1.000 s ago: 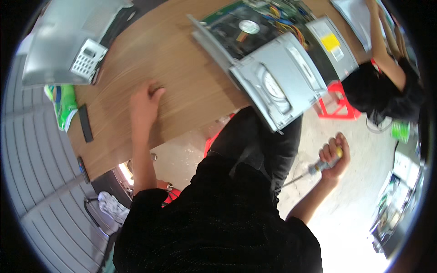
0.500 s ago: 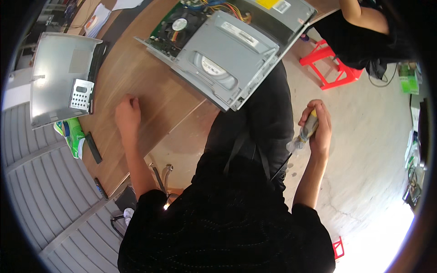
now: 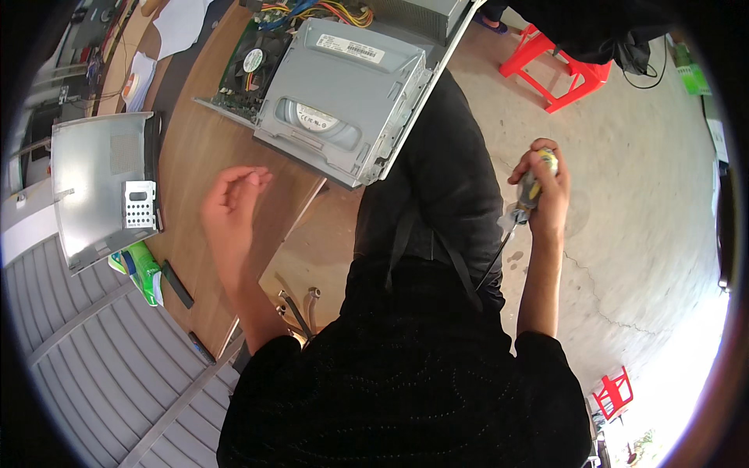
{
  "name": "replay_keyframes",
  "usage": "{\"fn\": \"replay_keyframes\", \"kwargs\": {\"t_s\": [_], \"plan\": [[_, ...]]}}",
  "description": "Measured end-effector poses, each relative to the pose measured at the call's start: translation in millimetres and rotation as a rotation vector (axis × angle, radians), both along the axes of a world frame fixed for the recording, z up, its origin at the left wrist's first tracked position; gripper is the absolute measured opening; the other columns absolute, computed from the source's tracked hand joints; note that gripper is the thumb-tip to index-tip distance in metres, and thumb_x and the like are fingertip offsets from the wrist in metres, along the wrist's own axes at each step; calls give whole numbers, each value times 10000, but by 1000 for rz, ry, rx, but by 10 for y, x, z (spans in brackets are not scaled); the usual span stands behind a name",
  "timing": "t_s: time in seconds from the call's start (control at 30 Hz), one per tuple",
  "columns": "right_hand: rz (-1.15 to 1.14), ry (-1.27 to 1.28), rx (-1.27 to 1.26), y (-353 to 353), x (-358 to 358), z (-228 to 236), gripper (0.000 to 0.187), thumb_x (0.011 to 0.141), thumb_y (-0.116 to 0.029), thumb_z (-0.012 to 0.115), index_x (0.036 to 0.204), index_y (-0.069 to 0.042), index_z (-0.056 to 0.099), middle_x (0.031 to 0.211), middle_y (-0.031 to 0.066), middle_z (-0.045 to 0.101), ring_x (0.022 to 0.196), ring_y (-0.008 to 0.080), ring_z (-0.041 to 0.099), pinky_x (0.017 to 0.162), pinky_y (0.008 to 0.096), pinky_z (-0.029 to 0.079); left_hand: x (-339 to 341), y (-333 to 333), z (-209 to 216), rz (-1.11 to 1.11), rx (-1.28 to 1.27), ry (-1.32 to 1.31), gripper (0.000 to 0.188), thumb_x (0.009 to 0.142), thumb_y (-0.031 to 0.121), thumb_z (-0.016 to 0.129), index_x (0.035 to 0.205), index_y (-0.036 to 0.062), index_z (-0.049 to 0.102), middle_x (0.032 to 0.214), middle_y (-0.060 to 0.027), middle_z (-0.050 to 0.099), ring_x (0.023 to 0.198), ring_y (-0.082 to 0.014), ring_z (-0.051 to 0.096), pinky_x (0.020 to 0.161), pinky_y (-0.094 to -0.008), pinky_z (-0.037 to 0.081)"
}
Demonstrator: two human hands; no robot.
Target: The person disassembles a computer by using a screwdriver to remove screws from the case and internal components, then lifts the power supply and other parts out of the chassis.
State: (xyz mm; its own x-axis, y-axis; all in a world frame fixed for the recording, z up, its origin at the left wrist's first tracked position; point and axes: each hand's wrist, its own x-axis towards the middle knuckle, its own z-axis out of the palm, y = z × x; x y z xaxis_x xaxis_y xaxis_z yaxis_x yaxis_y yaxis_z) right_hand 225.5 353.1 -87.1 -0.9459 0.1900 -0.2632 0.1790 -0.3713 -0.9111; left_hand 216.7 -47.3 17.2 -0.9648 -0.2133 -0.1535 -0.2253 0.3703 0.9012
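1. Right hand [image 3: 552,196] is wrapped around the grip of a screwdriver [image 3: 527,193]; its shaft slants down toward the dark trousers [image 3: 460,148], and I cannot tell whether the tip touches the cloth.
2. Left hand [image 3: 230,201] hangs just beside the near end of the opened computer case [image 3: 339,82], fingers curled toward the thumb; from here I cannot tell whether anything small is pinched there.
3. That computer case sits on the wooden table [image 3: 181,148], its near corner jutting past the edge. I judge a hard push there could tip it; what supports that corner is hidden from me.
4. A careless swing of the screwdriver could, I think, jab the trousers or, over the case, snag the coloured wires [image 3: 343,10].
5. For room, I have pale floor [image 3: 601,234] around the right hand, a red stool [image 3: 550,74] farther off; leftward, tabletop reaches to the metal panel [image 3: 90,179].
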Motion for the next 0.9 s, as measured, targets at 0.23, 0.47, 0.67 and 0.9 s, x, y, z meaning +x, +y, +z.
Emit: {"fn": "replay_keyframes", "kwargs": {"t_s": [0.23,0.47,0.67,0.9], "plan": [[-96,10,-67,152,-156,192,111,907,-144,587,954,-53,543,733,41,544,601,133,542,543,268,435,-138,-39,168,58,-140,172,142,945,22,581,1048,-68,622,1031,-165,679,962,-236,683,885,-334,545],[389,237,604,-315,-6,450,156,865,-174,709,880,-35,638,709,41,598,627,163,607,569,305,465,6,321,194,29,-39,123,135,927,43,596,1015,-49,638,1028,-161,687,926,-220,676,871,-332,535],[486,557,669,-792,189,761,142,788,-109,744,908,-67,680,805,78,622,691,255,640,597,339,505,285,966,150,-436,12,179,71,896,-11,632,948,-29,676,896,-108,720,846,-153,688,760,-265,559],[373,820,783,-920,121,629,195,738,-62,743,926,-63,689,880,33,630,692,191,642,571,297,527,225,1143,190,-449,168,-171,91,869,17,689,939,-41,685,844,-94,715,772,-115,686,695,-232,552]]}}
